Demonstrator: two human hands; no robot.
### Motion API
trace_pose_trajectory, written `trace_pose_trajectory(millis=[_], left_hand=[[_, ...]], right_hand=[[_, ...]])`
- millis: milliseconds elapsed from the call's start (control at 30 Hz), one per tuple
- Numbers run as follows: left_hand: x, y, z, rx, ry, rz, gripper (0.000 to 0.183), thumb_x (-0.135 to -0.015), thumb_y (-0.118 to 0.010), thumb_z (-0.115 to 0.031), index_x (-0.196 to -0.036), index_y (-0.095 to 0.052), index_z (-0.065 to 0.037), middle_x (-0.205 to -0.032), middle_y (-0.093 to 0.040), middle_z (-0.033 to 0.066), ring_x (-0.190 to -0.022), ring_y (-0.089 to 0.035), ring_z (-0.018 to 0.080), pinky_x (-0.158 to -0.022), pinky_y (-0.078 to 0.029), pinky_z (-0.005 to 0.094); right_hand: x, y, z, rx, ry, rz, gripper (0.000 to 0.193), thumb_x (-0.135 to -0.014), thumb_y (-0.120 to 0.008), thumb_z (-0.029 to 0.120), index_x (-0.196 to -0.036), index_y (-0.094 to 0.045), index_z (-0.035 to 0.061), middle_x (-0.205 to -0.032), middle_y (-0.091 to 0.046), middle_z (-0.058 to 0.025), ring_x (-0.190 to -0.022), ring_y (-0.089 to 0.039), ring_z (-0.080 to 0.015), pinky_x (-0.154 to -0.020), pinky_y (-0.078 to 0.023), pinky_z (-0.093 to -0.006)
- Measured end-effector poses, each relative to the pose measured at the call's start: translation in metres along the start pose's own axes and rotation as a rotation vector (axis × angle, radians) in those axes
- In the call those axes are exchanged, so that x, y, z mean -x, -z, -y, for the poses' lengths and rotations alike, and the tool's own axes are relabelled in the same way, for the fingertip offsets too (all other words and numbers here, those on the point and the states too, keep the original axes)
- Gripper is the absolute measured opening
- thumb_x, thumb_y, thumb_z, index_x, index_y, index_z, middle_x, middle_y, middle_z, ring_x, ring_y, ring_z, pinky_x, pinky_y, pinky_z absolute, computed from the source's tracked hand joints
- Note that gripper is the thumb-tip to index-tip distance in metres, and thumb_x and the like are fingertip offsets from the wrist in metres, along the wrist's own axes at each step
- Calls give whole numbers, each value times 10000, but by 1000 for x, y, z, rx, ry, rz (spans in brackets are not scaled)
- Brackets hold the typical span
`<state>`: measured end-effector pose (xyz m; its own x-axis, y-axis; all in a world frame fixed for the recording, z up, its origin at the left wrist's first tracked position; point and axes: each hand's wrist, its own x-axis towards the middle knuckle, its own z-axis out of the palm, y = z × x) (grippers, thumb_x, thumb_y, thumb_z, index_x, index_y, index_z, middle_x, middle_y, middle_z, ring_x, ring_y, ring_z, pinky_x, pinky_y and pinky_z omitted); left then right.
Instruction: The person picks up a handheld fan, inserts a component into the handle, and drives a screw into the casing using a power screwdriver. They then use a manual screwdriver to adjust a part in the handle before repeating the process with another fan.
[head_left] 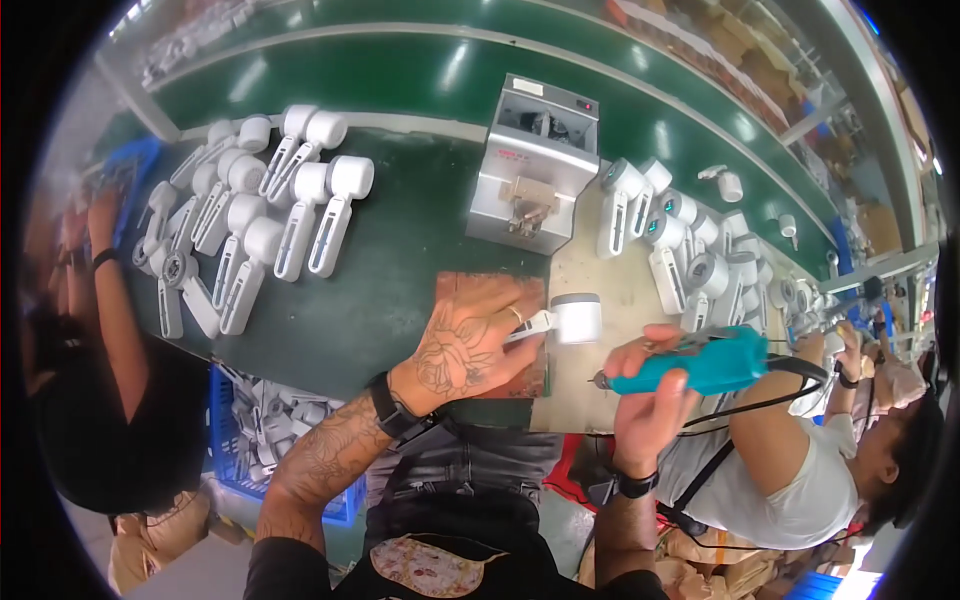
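At the near edge, the person's dark apron (455,500) bears a patterned patch. A blue crate (220,420) filled with white parts (272,425) sits below the counter (400,260) on the left. To the right, close by, a co-worker in a white top (770,490) leans in, partly cut off by the curved rim of the view; another co-worker (120,420) in dark clothing is at the far left.

The right hand (652,405) has its grip wrapped around a teal electric screwdriver (690,366), held roughly level, its bit pointing left and a black cable curving from its other end. The bit is near the white handheld fan (577,320) but apart from it. The left hand (465,350), with a black watch (392,408) at its wrist, has a narrow grip on that fan's handle, above a reddish-brown board (520,385). The fan's round head extends right past the board, over the pale strip (575,400) of the counter.

Beyond the board stands a silver screw feeder (530,180) with an open top. Finished-looking white fans (332,235) lie in overlapping rows to its left, and more fans (668,280) crowd together to its right. Farther back, a long green surface (400,80) runs across, with a few loose white fans (731,187) on its right part.
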<state>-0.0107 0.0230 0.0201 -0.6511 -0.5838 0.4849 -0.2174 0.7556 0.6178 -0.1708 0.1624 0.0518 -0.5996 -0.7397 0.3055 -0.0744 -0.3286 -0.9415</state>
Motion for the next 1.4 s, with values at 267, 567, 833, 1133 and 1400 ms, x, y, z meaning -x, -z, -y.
trace_pose_trajectory(millis=[267,567,833,1133,1400], left_hand=[[-20,10,17,101,-30,292,282,-847,-719,-246,-1042,-708,-42,-1043,-648,129,-1011,-600,331,-906,-500,445],[-14,5,32,-58,-78,245,361,-872,-721,-323,-1157,-707,-101,-1039,-615,64,-1006,-590,265,-967,-462,402],[-4,1,32,12,-5,181,425,-831,-749,-320,-1191,-686,-101,-1088,-626,54,-1070,-568,259,-974,-453,425],[-5,-4,36,12,8,153,441,-824,-779,-366,-1196,-708,-140,-1080,-652,28,-1021,-584,250,-931,-461,414],[-3,-4,36,25,36,171,417,-834,-776,-373,-1184,-713,-156,-1094,-647,33,-1028,-583,257,-938,-457,418]], right_hand=[[-58,-31,11,-289,107,130,535,-1012,-501,596,-1049,-539,64,-687,-452,-28,-549,-411,-162,-530,-346,-301],[-146,-107,-37,143,236,135,395,-1081,-496,372,-1070,-598,-10,-728,-572,-38,-642,-557,-130,-615,-445,-280],[-142,-114,-58,126,300,200,325,-1071,-522,305,-1004,-603,-3,-716,-588,-34,-637,-557,-129,-632,-461,-289],[-91,-70,-19,25,99,162,544,-1018,-587,490,-1105,-557,-46,-714,-541,-64,-617,-537,-171,-583,-449,-315],[-81,-65,-37,-9,80,112,596,-989,-616,524,-1111,-540,-55,-720,-544,-73,-623,-544,-181,-585,-450,-327]])
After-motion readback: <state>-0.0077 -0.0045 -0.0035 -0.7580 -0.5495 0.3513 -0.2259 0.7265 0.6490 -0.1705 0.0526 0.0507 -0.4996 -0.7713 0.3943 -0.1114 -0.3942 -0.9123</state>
